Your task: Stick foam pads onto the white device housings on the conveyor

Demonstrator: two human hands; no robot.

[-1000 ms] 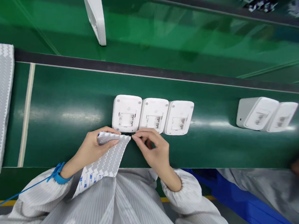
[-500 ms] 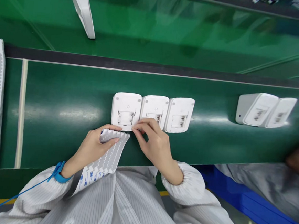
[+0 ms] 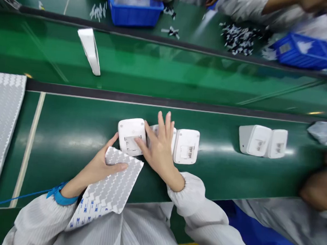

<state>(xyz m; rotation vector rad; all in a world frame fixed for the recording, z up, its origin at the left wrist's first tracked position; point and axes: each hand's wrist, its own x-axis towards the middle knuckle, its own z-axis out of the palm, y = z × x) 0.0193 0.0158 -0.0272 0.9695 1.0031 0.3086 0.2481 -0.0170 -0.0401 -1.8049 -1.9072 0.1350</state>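
Note:
My left hand (image 3: 100,168) holds a grey sheet of small pads (image 3: 116,179), its lower end printed with blue marks, and its index fingertip reaches the left edge of a white device (image 3: 131,131). That device is slightly tilted, with its battery compartment facing up. Over its right side, my right hand (image 3: 160,148) has its fingers spread, thumb and index on or near the device. A second white device (image 3: 173,138) is mostly covered by that hand. To its right lies a third white device (image 3: 187,139).
Two white devices (image 3: 259,141) stand farther right, near another person (image 3: 319,187). A stack of grey sheets (image 3: 1,125) lies at the left. Beyond a green divider (image 3: 167,73) are blue bins (image 3: 135,15), small black-and-white parts (image 3: 239,39) and people's hands.
The view has shifted, showing more of the far side. My right hand has opened from a pinch and moved up over the left device, which is now turned slightly.

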